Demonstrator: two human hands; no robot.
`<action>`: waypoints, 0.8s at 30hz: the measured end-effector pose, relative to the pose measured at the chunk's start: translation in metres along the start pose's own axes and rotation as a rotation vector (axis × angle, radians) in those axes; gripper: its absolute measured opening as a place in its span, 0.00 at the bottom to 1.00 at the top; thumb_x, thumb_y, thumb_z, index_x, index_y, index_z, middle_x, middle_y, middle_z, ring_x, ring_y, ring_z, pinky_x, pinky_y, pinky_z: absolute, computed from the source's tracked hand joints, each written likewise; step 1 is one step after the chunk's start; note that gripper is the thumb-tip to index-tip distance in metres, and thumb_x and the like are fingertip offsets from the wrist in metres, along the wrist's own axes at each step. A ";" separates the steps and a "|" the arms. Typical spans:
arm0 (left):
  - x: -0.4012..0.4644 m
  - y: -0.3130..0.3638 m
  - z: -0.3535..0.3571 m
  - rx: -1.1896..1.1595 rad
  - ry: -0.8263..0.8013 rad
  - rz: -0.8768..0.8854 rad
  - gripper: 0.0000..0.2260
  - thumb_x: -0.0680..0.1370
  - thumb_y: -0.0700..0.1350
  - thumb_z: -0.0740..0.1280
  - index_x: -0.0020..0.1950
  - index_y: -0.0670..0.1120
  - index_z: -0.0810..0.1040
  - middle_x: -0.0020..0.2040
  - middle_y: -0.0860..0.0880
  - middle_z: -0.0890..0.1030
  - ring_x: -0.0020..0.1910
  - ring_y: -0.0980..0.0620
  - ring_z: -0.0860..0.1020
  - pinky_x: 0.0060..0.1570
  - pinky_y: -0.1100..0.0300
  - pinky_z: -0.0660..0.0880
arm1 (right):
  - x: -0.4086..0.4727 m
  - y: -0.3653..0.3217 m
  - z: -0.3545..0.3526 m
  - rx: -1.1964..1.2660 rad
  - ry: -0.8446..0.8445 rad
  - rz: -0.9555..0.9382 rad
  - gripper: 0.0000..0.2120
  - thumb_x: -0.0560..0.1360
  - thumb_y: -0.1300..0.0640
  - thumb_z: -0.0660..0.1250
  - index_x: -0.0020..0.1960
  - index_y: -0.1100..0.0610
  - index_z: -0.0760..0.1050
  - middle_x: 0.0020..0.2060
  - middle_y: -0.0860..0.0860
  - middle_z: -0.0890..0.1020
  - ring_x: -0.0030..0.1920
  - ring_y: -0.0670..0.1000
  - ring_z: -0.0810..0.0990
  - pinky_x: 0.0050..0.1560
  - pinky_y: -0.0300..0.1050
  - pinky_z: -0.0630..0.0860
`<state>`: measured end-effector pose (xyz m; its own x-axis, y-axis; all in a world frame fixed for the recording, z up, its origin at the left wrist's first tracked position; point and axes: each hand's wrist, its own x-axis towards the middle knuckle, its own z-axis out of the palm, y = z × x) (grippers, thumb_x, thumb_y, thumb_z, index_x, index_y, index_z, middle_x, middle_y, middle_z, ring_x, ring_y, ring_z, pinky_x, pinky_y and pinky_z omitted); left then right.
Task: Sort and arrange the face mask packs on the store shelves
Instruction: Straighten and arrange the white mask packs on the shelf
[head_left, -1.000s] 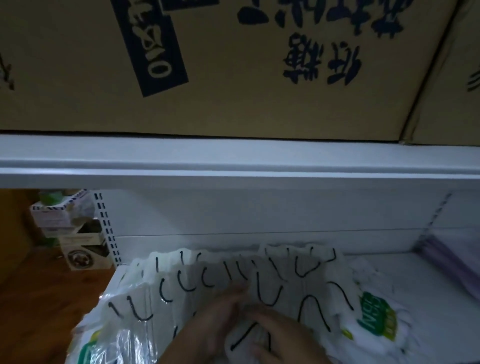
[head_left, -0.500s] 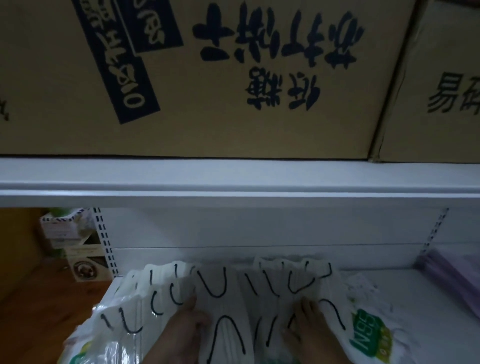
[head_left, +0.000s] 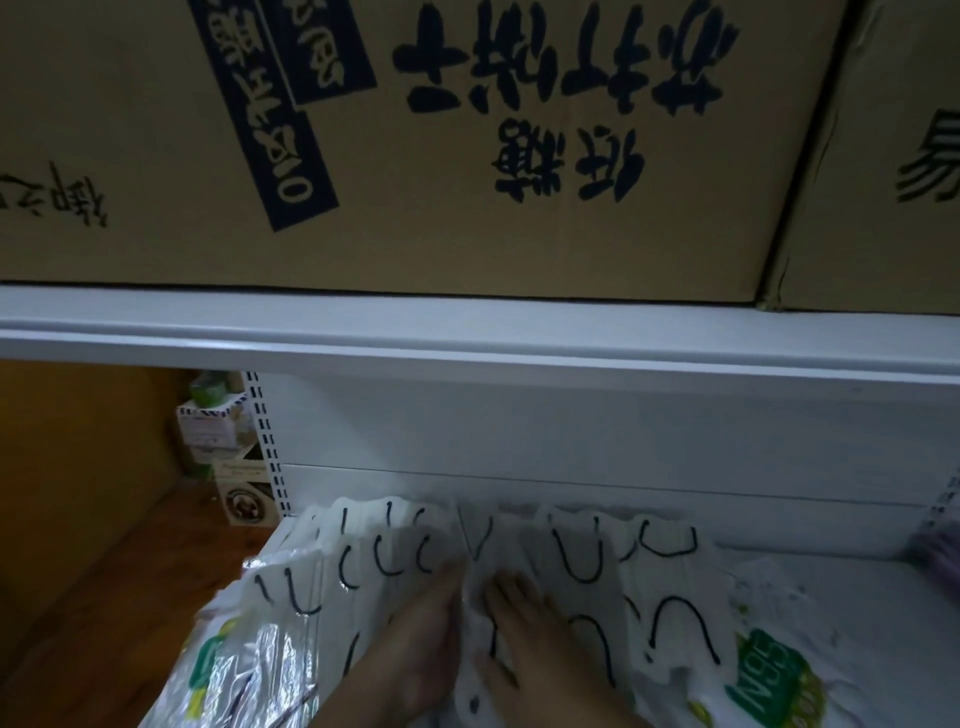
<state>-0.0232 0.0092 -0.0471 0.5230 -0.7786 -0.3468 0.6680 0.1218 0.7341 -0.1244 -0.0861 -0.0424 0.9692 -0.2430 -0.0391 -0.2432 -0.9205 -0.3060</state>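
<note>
A fanned row of white face mask packs (head_left: 395, 561) with black ear loops lies on the white lower shelf (head_left: 857, 623), in clear plastic wrappers. One wrapper at the right carries a green N95 label (head_left: 769, 680). My left hand (head_left: 415, 649) rests on the packs at the middle with fingers stretched forward. My right hand (head_left: 540, 639) lies flat right beside it, fingertips on the packs. Both wrists run out of the bottom edge. The near ends of the packs are hidden under my hands.
A white shelf edge (head_left: 467, 348) crosses the view above the packs, with large cardboard boxes (head_left: 467, 156) on it. Small product boxes (head_left: 223, 447) stand at the left beyond the perforated upright (head_left: 270, 457). Something purple (head_left: 935, 551) lies at the far right of the shelf.
My hands, apart half a second ago, have come together at the middle of the packs. The view has shifted slightly, showing more of the cardboard boxes.
</note>
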 end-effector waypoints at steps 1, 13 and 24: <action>-0.001 0.000 -0.001 -0.001 0.002 0.006 0.19 0.80 0.49 0.57 0.54 0.40 0.84 0.55 0.40 0.83 0.52 0.45 0.83 0.39 0.60 0.81 | 0.003 -0.003 0.004 -0.031 -0.039 0.004 0.33 0.80 0.45 0.54 0.78 0.53 0.45 0.78 0.49 0.44 0.78 0.50 0.44 0.75 0.47 0.48; -0.006 0.016 -0.024 0.115 0.096 0.036 0.15 0.74 0.30 0.59 0.58 0.35 0.79 0.53 0.34 0.82 0.50 0.34 0.82 0.47 0.45 0.79 | -0.010 0.050 0.004 -0.018 0.034 0.332 0.33 0.80 0.43 0.53 0.78 0.52 0.41 0.77 0.51 0.37 0.78 0.55 0.41 0.76 0.45 0.47; -0.009 0.021 -0.032 0.099 0.137 -0.029 0.18 0.74 0.31 0.56 0.60 0.37 0.77 0.51 0.35 0.83 0.47 0.35 0.83 0.41 0.47 0.80 | -0.013 0.061 -0.001 0.085 0.102 0.392 0.20 0.83 0.50 0.49 0.72 0.55 0.64 0.70 0.51 0.70 0.66 0.50 0.71 0.67 0.42 0.67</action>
<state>0.0033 0.0387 -0.0472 0.5758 -0.6890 -0.4402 0.6322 0.0337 0.7741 -0.1523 -0.1390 -0.0600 0.7938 -0.6035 -0.0753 -0.5853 -0.7243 -0.3646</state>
